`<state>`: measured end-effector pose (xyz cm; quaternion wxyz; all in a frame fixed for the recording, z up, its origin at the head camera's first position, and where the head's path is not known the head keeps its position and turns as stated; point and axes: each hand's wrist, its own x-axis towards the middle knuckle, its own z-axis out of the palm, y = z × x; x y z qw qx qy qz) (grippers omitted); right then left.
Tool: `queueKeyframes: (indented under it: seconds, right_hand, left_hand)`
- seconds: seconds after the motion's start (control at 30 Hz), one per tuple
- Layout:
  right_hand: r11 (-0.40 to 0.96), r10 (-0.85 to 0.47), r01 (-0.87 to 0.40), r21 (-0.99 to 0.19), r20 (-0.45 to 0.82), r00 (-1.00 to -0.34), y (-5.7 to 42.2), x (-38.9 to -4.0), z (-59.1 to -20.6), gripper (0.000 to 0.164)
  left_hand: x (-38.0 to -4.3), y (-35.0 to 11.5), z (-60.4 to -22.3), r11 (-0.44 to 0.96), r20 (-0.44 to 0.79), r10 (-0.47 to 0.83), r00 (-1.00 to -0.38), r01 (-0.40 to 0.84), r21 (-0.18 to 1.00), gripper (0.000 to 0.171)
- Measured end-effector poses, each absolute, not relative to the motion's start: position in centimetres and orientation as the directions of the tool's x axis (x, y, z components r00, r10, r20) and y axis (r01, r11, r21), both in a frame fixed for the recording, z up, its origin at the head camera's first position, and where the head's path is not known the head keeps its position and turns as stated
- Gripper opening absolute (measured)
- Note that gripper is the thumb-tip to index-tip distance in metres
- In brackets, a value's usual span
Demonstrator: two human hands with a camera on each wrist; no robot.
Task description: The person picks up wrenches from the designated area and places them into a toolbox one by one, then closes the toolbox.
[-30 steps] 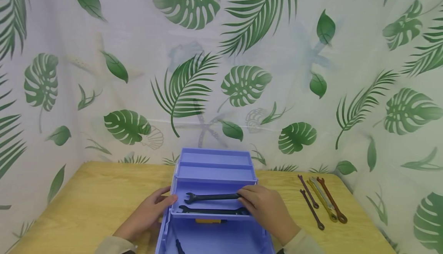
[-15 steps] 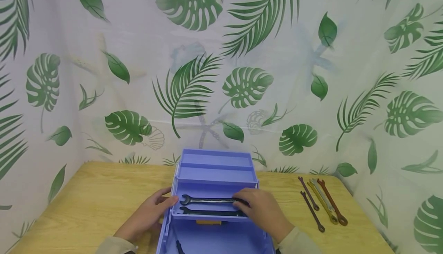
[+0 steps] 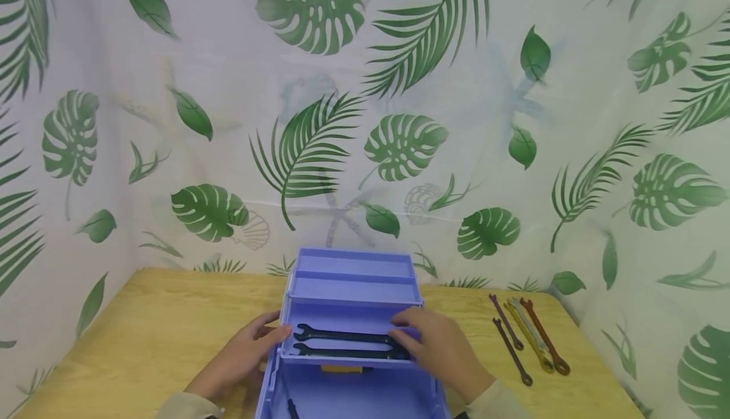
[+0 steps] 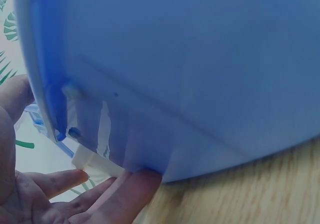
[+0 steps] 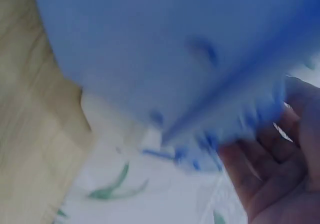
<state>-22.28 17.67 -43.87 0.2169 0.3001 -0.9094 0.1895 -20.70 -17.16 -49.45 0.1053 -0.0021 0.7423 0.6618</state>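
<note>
- Bottom centre: a periwinkle-blue plastic toolbox [image 3: 353,400] stands on the pale wood-grain counter [image 3: 171,317].
- Lower left of centre: the left hand [image 3: 245,355], fingers extended, rests against its side.
- Lower right of centre: the right hand [image 3: 439,349], thumb and index finger parted, at two black metal open-ended wrenches [image 3: 348,336] lying in its tray [image 3: 342,317]; contact unclear.
- Right: five coloured metal wrenches [image 3: 527,335].
- Behind: leaf-printed white sheet [image 3: 490,172].
</note>
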Motion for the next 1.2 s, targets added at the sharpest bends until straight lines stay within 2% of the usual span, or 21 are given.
queueKeyframes:
  seconds: [0.1, 0.2, 0.53, 0.77, 0.97, 1.2]
  right_hand:
    - [0.73, -0.407, -0.648, -0.218, 0.623, -0.668, 19.6, -21.9, -43.4, 0.009]
    - [0.744, -0.333, -0.624, -0.238, 0.677, -0.656, 21.8, -21.6, -43.3, 0.013]
    - [0.827, -0.147, -0.413, -0.381, 0.563, -0.813, 27.0, -21.0, -43.9, 0.016]
    - [0.88, -0.147, -0.375, -0.292, 0.582, -0.8, 28.0, -21.3, -43.6, 0.01]
    - [0.894, -0.157, -0.356, -0.271, 0.555, -0.817, 27.8, -21.4, -43.5, 0.008]
    - [0.893, -0.157, -0.346, -0.288, 0.521, -0.839, 27.9, -21.3, -43.3, 0.004]
  left_hand:
    - [-20.8, -17.1, -49.7, 0.128, -0.158, 0.132, -0.978, -0.141, 0.982, 0.073]
    - [-20.8, -17.0, -49.7, 0.133, -0.161, 0.127, -0.979, -0.144, 0.981, 0.074]
    - [-20.8, -16.8, -49.5, 0.158, -0.18, 0.108, -0.978, -0.162, 0.974, 0.075]
    - [-20.8, -16.9, -49.4, 0.144, -0.18, 0.112, -0.977, -0.163, 0.976, 0.074]
    - [-20.8, -16.8, -49.5, 0.151, -0.194, 0.079, -0.978, -0.18, 0.972, 0.075]
    - [-20.7, -16.9, -49.5, 0.137, -0.18, 0.108, -0.978, -0.165, 0.977, 0.075]
